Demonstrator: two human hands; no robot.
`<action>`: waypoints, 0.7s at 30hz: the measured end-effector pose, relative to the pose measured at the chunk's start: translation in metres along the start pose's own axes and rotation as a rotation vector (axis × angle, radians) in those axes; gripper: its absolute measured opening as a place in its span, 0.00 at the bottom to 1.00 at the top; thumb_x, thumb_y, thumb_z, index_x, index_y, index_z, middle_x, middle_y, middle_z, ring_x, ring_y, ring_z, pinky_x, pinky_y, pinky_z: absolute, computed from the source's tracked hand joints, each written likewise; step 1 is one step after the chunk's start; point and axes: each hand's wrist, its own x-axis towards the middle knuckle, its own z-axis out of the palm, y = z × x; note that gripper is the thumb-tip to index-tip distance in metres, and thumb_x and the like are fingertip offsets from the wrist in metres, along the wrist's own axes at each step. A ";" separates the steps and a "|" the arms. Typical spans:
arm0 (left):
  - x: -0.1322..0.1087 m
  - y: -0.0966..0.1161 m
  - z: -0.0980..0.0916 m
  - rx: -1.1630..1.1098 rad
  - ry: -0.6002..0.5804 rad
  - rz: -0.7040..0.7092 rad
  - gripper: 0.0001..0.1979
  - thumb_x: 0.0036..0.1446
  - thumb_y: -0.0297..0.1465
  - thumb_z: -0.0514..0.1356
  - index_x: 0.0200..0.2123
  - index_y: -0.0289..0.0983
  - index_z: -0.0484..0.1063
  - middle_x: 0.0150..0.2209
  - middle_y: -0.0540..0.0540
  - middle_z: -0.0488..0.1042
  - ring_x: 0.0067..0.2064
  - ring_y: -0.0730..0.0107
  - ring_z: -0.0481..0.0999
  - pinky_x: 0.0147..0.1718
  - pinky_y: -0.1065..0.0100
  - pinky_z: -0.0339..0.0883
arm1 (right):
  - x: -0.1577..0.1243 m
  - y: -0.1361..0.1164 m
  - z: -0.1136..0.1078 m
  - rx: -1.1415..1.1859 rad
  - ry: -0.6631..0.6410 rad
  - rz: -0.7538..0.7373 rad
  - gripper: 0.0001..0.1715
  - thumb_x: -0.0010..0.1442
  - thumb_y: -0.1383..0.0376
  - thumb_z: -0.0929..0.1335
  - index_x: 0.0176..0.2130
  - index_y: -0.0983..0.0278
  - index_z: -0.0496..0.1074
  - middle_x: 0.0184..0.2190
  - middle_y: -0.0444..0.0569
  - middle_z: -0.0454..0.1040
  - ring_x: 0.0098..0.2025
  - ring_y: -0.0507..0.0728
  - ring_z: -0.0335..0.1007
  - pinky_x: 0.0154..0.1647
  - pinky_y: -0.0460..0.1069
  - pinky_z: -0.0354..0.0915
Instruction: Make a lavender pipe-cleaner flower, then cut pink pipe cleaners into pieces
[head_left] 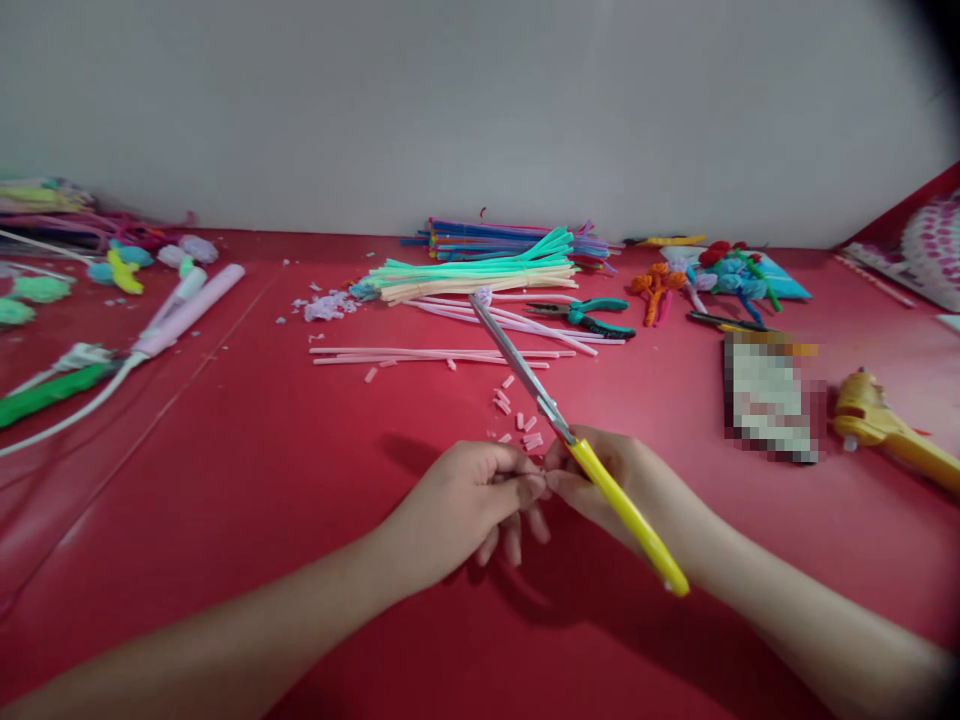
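My left hand [480,500] is pinched at thumb and forefinger, its other fingers curled below. Whatever lies between those fingertips is too small to make out. Touching it at the fingertips is my right hand [637,490], which also carries yellow-handled scissors [622,510]. The scissors are seen edge-on, their blades pointing away and to the left. Just beyond my hands lie several short cut pink pipe-cleaner pieces [532,441]. Farther back, long pink pipe cleaners [442,354] lie side by side on the red table [300,540].
Behind are bundles of mint pipe cleaners [480,268] and blue ones [510,238], and teal-handled pliers [592,315]. At right lie a yellow glue gun [870,415] and pipe-cleaner flowers [656,290]. A pink corded tool [191,310] and a green-handled tool [56,395] lie at left.
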 end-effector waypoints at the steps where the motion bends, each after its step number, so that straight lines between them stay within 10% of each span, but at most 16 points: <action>1: 0.000 -0.001 0.001 0.005 -0.005 -0.015 0.12 0.55 0.36 0.53 0.26 0.33 0.67 0.24 0.46 0.75 0.14 0.81 0.65 0.09 0.80 0.51 | -0.001 0.000 -0.001 0.000 -0.015 0.002 0.06 0.52 0.63 0.64 0.27 0.63 0.63 0.21 0.41 0.68 0.23 0.49 0.62 0.22 0.42 0.56; 21: -0.002 0.002 0.002 -0.053 -0.058 -0.046 0.08 0.52 0.32 0.55 0.26 0.34 0.67 0.22 0.48 0.73 0.17 0.76 0.70 0.12 0.79 0.59 | -0.010 -0.009 -0.026 -0.062 -0.095 0.040 0.03 0.53 0.66 0.62 0.28 0.63 0.63 0.18 0.38 0.60 0.18 0.46 0.54 0.19 0.41 0.54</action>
